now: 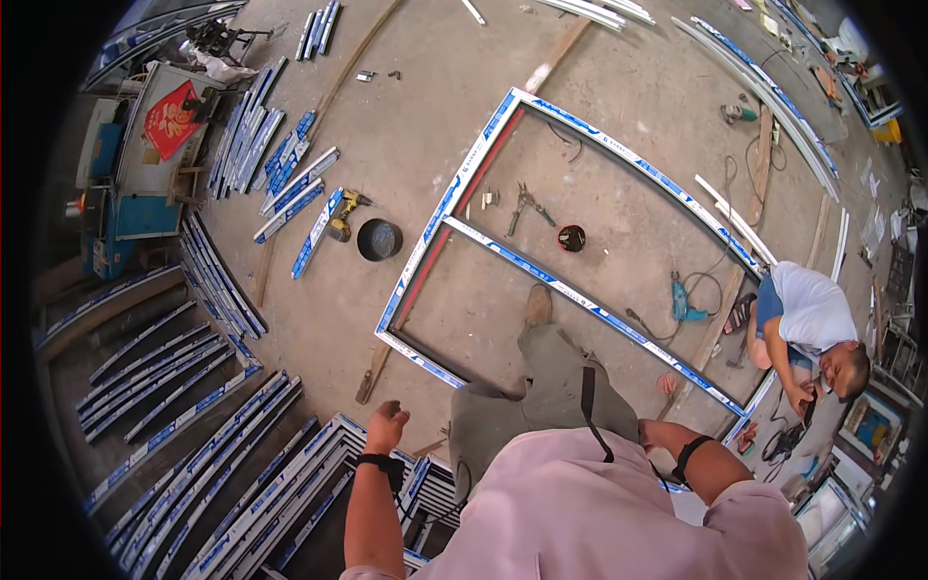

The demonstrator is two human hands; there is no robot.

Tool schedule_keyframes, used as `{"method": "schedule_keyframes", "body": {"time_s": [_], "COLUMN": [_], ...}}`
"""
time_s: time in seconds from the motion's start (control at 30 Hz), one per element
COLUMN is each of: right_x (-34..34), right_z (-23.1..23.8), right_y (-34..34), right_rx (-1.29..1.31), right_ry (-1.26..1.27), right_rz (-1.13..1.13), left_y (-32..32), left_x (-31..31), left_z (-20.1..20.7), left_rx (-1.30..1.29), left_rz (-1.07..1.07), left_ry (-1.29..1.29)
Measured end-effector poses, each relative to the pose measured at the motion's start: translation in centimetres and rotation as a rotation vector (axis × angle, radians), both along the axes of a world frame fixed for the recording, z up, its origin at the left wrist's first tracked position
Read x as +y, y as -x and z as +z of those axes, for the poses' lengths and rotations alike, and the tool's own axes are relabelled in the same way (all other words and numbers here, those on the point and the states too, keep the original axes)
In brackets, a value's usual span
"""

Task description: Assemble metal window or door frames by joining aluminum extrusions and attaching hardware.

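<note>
A large white-and-blue window frame (580, 295) with one crossbar lies on the floor in front of me. One of my boots (539, 304) rests inside it, near the crossbar. My left hand (387, 427) hangs in the air left of my legs, near the frame's lower left corner, its fingers loosely curled and nothing visible in them. At my right hip is my right hand (657, 435), mostly hidden by my shirt and trousers. Its fingers do not show. Both wrists wear black bands.
A person (812, 324) crouches at the frame's right corner, holding a dark tool. Inside the frame lie a blue drill (686, 298), a round can (571, 239) and long-handled cutters (527, 208). A black bucket (379, 240), a yellow drill (345, 215) and stacked profiles (213, 464) are leftward.
</note>
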State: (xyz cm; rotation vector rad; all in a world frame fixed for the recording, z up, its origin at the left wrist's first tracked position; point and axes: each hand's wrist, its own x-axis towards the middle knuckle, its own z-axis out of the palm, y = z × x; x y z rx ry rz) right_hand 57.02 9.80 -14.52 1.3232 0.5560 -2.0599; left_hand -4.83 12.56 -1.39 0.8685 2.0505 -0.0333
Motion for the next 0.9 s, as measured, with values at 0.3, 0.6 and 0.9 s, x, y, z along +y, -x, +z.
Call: {"method": "schedule_keyframes", "body": {"time_s": [0.3,0.6,0.9], "right_x": [-5.6,6.0,17.1], "right_z": [6.4,8.5,1.5], "right_y": [6.0,18.1,31.0], "right_rx": [-0.291,-0.610,-0.510], "right_ry": [0.315,-0.073,-0.597], "right_rz": [-0.251,-0.434,-0.582], "left_y": [6.0,10.3,8.4], "left_x": [20.3,39.6,50.4], "left_z": [-4.4,-16.9,-29.6], "left_rx": [-0.054,-0.032,-0.077], "left_rz": [-0.195,-0.625,-0.678], "left_ry": [-0.066,-0.034,-0.122]}}
